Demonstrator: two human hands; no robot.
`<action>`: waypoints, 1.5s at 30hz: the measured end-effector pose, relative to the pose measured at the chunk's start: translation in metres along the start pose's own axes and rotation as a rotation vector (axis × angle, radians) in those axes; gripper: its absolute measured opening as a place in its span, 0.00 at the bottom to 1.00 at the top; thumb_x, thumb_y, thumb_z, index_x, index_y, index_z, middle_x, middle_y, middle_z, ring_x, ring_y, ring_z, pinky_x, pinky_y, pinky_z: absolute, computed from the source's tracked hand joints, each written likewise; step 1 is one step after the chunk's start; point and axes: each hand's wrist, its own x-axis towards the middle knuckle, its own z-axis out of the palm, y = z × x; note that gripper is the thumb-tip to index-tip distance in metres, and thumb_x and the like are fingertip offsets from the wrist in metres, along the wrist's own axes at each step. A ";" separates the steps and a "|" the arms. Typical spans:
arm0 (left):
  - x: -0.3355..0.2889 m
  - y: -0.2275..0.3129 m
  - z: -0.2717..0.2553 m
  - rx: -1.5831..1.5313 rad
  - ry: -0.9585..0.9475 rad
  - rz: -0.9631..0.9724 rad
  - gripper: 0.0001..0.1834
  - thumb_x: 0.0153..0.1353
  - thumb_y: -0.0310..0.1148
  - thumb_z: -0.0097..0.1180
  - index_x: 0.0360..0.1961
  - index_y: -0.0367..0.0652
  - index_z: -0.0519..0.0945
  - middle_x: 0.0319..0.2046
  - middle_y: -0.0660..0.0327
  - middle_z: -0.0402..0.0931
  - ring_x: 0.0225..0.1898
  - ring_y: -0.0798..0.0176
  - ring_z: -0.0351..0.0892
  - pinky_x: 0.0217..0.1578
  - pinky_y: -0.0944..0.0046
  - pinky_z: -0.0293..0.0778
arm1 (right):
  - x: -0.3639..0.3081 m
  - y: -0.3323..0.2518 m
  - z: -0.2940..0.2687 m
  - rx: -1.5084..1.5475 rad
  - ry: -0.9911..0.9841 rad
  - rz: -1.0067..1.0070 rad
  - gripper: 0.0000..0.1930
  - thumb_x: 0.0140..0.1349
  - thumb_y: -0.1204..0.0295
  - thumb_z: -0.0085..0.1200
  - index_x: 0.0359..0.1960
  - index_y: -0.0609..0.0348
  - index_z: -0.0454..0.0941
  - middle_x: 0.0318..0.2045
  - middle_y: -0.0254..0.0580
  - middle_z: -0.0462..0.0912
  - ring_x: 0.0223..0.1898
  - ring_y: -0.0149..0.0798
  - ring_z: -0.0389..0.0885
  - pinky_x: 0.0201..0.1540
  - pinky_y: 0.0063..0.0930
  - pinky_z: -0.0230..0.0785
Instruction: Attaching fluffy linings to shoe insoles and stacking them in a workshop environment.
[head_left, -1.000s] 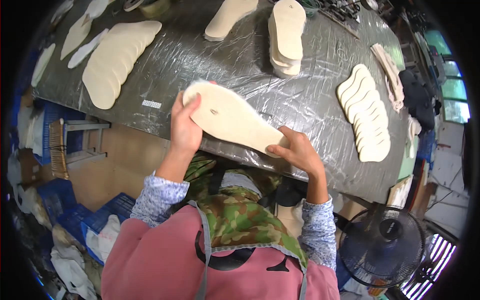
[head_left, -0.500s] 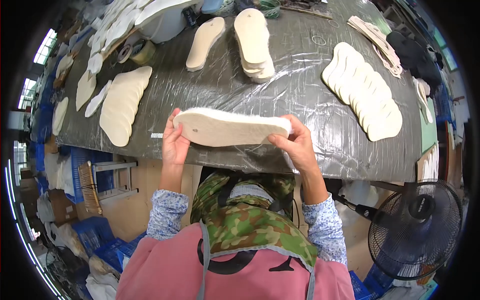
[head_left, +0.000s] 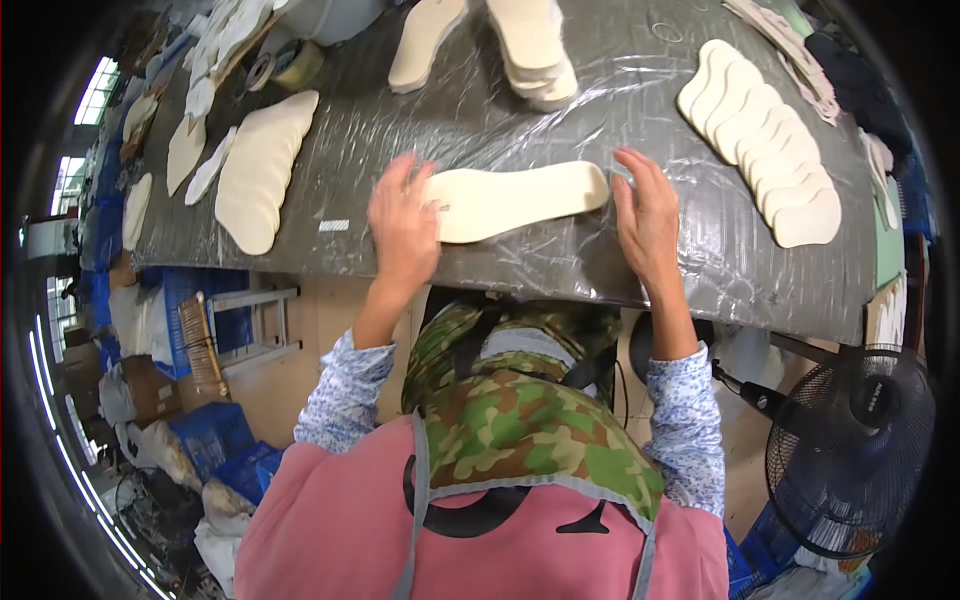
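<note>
A cream insole (head_left: 520, 202) lies crosswise on the dark plastic-covered table (head_left: 560, 258) in front of me. My left hand (head_left: 404, 226) is at its left end, somewhat smeared by motion, with fingers stretched out; whether it still touches the insole I cannot tell. Just past the other end, my right hand (head_left: 650, 215) stands with thumb and fingers apart, holding nothing. Beyond the insole are a thick pile of insoles (head_left: 528, 42) and a smaller insole pile (head_left: 424, 45) to its left.
Fanned rows of cream insoles lie at left (head_left: 262, 178) and right (head_left: 765, 150). Tape rolls (head_left: 298, 68) sit at the back left, and pale strips (head_left: 785, 45) at the back right. A black fan (head_left: 850, 450) stands right of me, below the table edge.
The insole, held up between both hands before, now lies on the table. My hands have opened, the right one coming away from its end. The view has shifted a little.
</note>
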 end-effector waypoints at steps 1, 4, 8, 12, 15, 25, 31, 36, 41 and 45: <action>0.003 0.006 0.004 -0.011 -0.035 0.096 0.27 0.63 0.34 0.49 0.64 0.41 0.68 0.65 0.51 0.61 0.68 0.46 0.56 0.66 0.42 0.47 | 0.006 -0.007 0.007 0.012 -0.013 0.006 0.16 0.62 0.76 0.52 0.52 0.61 0.75 0.50 0.49 0.79 0.53 0.52 0.76 0.58 0.43 0.64; 0.014 0.015 0.023 0.074 -0.147 0.199 0.29 0.66 0.39 0.44 0.67 0.42 0.63 0.68 0.53 0.59 0.70 0.48 0.55 0.67 0.45 0.47 | 0.023 -0.017 0.037 -0.102 -0.190 -0.298 0.18 0.64 0.68 0.51 0.55 0.58 0.74 0.57 0.43 0.75 0.62 0.47 0.70 0.65 0.47 0.56; 0.013 0.005 0.041 0.079 -0.288 0.173 0.31 0.68 0.43 0.41 0.70 0.43 0.59 0.70 0.54 0.56 0.71 0.51 0.52 0.68 0.44 0.45 | 0.029 0.004 0.071 -0.265 -0.360 -0.404 0.24 0.67 0.56 0.45 0.60 0.55 0.71 0.63 0.39 0.69 0.68 0.45 0.62 0.67 0.51 0.51; 0.013 -0.005 0.044 -0.030 -0.359 0.176 0.31 0.70 0.44 0.38 0.71 0.43 0.57 0.72 0.56 0.52 0.72 0.52 0.50 0.69 0.44 0.43 | 0.025 0.007 0.071 -0.274 -0.376 -0.416 0.27 0.68 0.52 0.44 0.62 0.57 0.69 0.65 0.41 0.68 0.68 0.46 0.61 0.67 0.52 0.50; 0.033 -0.025 0.029 -0.421 -0.563 0.032 0.31 0.70 0.44 0.38 0.71 0.42 0.57 0.71 0.56 0.54 0.72 0.54 0.51 0.70 0.49 0.44 | 0.027 -0.003 0.063 -0.194 -0.428 -0.380 0.31 0.64 0.48 0.49 0.63 0.54 0.68 0.65 0.41 0.67 0.69 0.45 0.59 0.68 0.53 0.48; 0.008 -0.057 -0.036 -1.024 -0.579 -0.197 0.30 0.57 0.32 0.45 0.62 0.37 0.69 0.64 0.55 0.66 0.66 0.58 0.62 0.68 0.59 0.52 | 0.043 -0.037 0.017 0.353 -0.876 0.053 0.26 0.59 0.56 0.61 0.55 0.59 0.77 0.48 0.49 0.82 0.50 0.42 0.80 0.55 0.34 0.68; -0.009 -0.031 -0.055 -0.737 -0.313 -0.150 0.31 0.54 0.17 0.48 0.62 0.45 0.68 0.56 0.55 0.73 0.59 0.57 0.72 0.59 0.60 0.66 | 0.032 -0.031 0.009 0.478 -0.882 0.093 0.26 0.60 0.56 0.61 0.52 0.65 0.78 0.44 0.47 0.84 0.45 0.39 0.81 0.51 0.30 0.70; -0.011 -0.026 -0.057 -0.787 -0.166 -0.101 0.27 0.55 0.17 0.48 0.58 0.42 0.71 0.52 0.59 0.73 0.54 0.61 0.73 0.57 0.63 0.65 | 0.020 -0.045 0.003 0.501 -0.946 0.206 0.30 0.49 0.57 0.71 0.50 0.63 0.80 0.41 0.40 0.84 0.42 0.33 0.80 0.48 0.27 0.70; -0.008 -0.022 -0.058 -0.708 -0.109 -0.034 0.24 0.57 0.18 0.48 0.56 0.41 0.74 0.50 0.58 0.76 0.51 0.61 0.75 0.54 0.63 0.68 | 0.011 -0.061 0.009 0.367 -0.829 0.159 0.22 0.51 0.61 0.69 0.43 0.64 0.81 0.34 0.49 0.84 0.38 0.39 0.83 0.43 0.32 0.72; 0.003 -0.017 -0.061 -0.745 -0.075 -0.100 0.18 0.64 0.24 0.46 0.55 0.38 0.76 0.49 0.56 0.78 0.49 0.62 0.76 0.52 0.64 0.69 | 0.005 -0.069 0.007 0.378 -0.739 0.062 0.25 0.57 0.62 0.64 0.52 0.64 0.75 0.40 0.54 0.83 0.42 0.47 0.83 0.45 0.34 0.73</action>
